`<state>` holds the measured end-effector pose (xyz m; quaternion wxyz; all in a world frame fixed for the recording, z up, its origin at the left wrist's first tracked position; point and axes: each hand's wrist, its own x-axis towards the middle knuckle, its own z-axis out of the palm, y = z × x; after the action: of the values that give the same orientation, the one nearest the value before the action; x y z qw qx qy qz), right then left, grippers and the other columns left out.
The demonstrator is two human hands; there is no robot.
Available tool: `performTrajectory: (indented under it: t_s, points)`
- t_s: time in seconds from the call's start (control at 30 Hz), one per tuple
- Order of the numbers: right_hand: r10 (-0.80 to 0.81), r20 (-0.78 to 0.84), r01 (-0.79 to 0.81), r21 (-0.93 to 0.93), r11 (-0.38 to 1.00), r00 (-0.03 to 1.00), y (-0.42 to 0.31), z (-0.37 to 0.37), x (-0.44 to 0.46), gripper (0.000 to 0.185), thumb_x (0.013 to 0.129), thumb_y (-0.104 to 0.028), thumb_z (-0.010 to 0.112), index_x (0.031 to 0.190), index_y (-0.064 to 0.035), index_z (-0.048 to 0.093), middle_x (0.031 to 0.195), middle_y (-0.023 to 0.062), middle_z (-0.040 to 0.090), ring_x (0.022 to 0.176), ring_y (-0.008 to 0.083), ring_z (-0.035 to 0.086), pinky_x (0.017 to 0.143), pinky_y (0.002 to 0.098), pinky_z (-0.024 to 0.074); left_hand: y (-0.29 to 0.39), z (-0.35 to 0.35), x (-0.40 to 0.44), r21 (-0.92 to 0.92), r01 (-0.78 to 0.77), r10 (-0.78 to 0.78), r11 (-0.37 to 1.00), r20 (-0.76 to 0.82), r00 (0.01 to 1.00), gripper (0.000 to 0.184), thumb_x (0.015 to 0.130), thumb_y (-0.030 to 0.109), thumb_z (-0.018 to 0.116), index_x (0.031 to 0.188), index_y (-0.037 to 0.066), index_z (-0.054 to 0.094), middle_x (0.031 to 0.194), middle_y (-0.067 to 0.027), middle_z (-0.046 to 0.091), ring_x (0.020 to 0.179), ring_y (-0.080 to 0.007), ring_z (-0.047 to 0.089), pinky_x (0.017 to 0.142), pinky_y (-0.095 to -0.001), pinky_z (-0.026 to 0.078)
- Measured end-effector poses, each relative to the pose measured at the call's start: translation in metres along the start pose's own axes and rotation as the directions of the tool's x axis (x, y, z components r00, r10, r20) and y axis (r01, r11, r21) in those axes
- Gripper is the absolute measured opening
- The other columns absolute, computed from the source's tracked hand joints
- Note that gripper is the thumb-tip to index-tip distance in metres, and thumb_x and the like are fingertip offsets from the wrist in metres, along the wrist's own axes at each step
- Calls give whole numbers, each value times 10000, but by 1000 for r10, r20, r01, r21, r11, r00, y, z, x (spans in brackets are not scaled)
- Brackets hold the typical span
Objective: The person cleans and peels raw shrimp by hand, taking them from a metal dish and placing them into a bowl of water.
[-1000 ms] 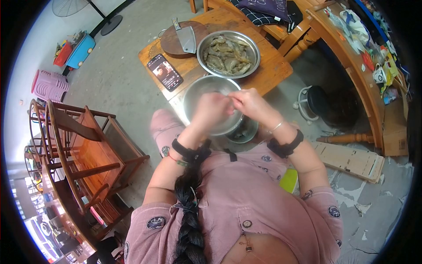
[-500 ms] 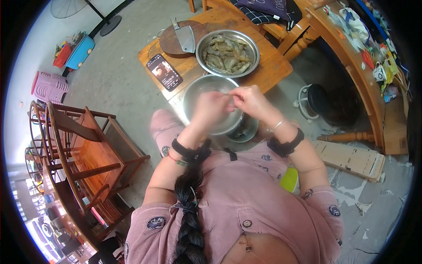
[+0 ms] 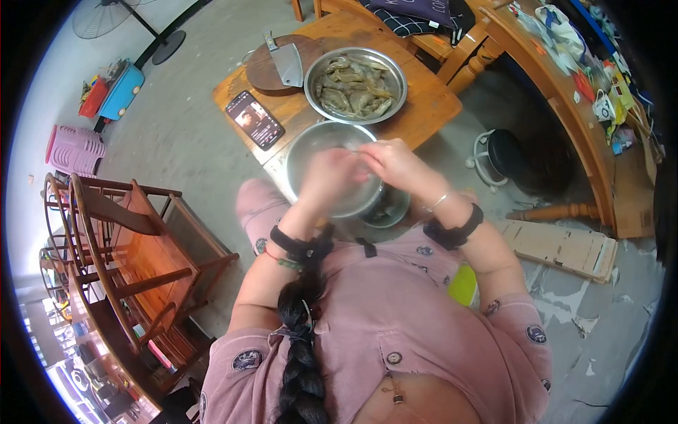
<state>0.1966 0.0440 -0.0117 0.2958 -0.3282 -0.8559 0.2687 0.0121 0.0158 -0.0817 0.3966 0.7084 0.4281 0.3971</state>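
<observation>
My left hand (image 3: 330, 178) and my right hand (image 3: 397, 164) meet over a steel basin (image 3: 296, 150), fingertips together. The right fingers are pinched closed; the left hand looks curled closed but is blurred by motion. Whatever lies between the fingertips is too small and hidden to name. Just beyond the basin stands a metal bowl (image 3: 404, 92) filled with raw shrimp (image 3: 355, 86). Below my right hand, a smaller bowl (image 3: 402, 214) shows partly, its dark contents unclear.
On the low wooden table (image 3: 432, 109), a cleaver (image 3: 287, 65) rests on a round chopping board (image 3: 260, 74), near a lit phone (image 3: 254, 120). A black-seated stool (image 3: 505, 159) and flat cardboard (image 3: 558, 247) are at right, a wooden chair (image 3: 152, 233) at left.
The whole view has shifted slightly, so the table and bowls appear a little further left. My hands stay together over the basin, the left one still blurred.
</observation>
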Motion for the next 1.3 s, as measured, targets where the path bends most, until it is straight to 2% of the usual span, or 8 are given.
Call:
performTrajectory:
  t_s: [0.2,0.3,0.37,0.6,0.67,0.93,1.17,1.3]
  points:
    - [209,11,-209,125,970,978,3,1,0,125,891,-77,592,926,23,660,730,194,660,663,282,672,590,356,531,0,2,0,-15,26,-26,1000,-7,1000,202,982,84,518,1062,-75,614,813,-91,669,697,-158,671,613,-241,547]
    - [397,155,-422,459,782,905,8,0,-1,150,941,-77,560,977,39,648,731,116,674,628,166,658,579,282,544,11,1,1,-4,19,-20,1000,-37,999,193,976,77,523,1062,-65,621,779,-78,665,659,-135,650,581,-230,521]
    - [480,309,-545,676,497,821,16,2,-2,165,968,-72,531,1045,43,622,777,57,654,629,105,625,582,235,544,21,1,1,29,3,-2,1000,-62,998,184,970,69,526,1055,-57,629,756,-68,661,636,-122,636,565,-225,506]
    - [524,482,-546,837,-38,703,31,9,-11,147,962,-77,550,1056,29,590,806,43,630,631,78,600,566,200,521,46,11,3,164,74,-5,984,-385,923,105,907,33,581,980,-9,644,681,-76,639,576,-143,614,543,-260,475]
    - [299,572,-528,820,-220,764,38,12,-14,129,958,-79,558,1035,21,585,812,33,620,628,56,566,551,187,507,54,10,3,282,27,96,959,-414,905,97,891,32,599,972,0,640,687,-97,636,574,-165,618,546,-278,477]
    - [297,592,-539,805,-247,749,5,5,-12,120,940,-98,600,1003,4,596,810,14,605,626,25,535,524,149,468,64,6,6,477,-28,286,878,-477,831,139,855,55,649,991,38,628,773,-154,650,669,-319,640,604,-348,501]
    - [407,548,-583,811,-44,731,6,7,-15,101,935,-98,609,962,0,608,781,5,605,612,28,546,534,160,475,57,5,5,524,-19,293,851,-445,846,156,838,50,665,988,35,626,779,-148,653,667,-312,644,592,-362,501]
    - [389,546,-564,822,-77,742,10,7,-19,104,934,-100,611,962,1,607,788,13,616,609,38,558,538,171,482,58,8,5,582,16,279,813,-414,867,160,827,45,678,977,37,624,761,-139,646,650,-301,639,575,-371,495]
